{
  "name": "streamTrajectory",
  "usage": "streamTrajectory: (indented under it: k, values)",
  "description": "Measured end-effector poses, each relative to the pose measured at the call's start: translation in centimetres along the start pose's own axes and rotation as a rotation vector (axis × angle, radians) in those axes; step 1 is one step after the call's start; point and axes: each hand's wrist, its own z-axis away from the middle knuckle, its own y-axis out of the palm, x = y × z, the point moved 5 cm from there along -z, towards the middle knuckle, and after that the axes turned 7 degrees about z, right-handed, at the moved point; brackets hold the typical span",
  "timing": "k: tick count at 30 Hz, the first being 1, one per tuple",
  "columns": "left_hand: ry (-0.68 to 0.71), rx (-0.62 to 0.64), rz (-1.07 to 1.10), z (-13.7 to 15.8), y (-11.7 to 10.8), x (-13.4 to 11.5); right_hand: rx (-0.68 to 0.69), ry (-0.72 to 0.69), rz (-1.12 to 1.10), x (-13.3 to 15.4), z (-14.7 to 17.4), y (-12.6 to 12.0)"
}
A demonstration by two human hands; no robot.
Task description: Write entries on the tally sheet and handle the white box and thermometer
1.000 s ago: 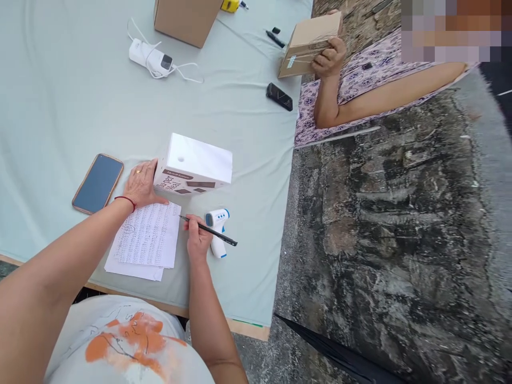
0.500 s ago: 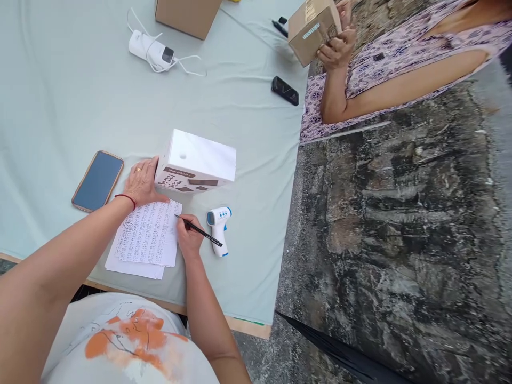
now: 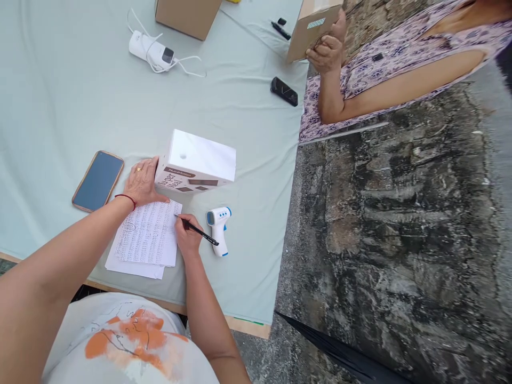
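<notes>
My left hand [image 3: 142,181] lies spread over the top edge of a printed sheet of paper [image 3: 148,237], its fingertips against the side of a white box [image 3: 202,154] with brown print. In my right hand [image 3: 188,234] is a black pen [image 3: 203,233], its tip at the sheet's upper right edge. Dense rows of small characters cover the sheet, with a circled spot at its left, and more paper lies beneath. Just right of my right hand is a white and blue infrared thermometer [image 3: 218,229]. A smartphone [image 3: 98,181] rests left of my left hand.
Across the table [image 3: 248,122] another person's hands [image 3: 328,50] hold a cardboard box [image 3: 314,32]. Near them lie a black device [image 3: 284,91] and an uncapped marker [image 3: 280,30]. A white device with a cord [image 3: 152,52] and another cardboard box [image 3: 188,16] are at the back.
The other person's cardboard box has turned and tilted, and their hands have shifted slightly left. My right hand and the pen have moved a little left; my left hand stays put.
</notes>
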Motion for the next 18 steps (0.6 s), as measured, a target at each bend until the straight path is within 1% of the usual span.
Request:
streamTrajectory:
  k: [4,11,18]
  values:
    - [-0.014,0.012,-0.007,-0.02,0.00,-0.07,0.004,-0.014,-0.008,-0.19,0.01,0.06]
    - [-0.009,-0.003,0.009,-0.04,0.12,0.19,-0.035,-0.019,-0.002,-0.30,0.02,-0.03]
    - [0.005,-0.006,0.010,-0.20,0.31,0.43,-0.020,-0.044,0.022,-0.09,-0.02,0.00]
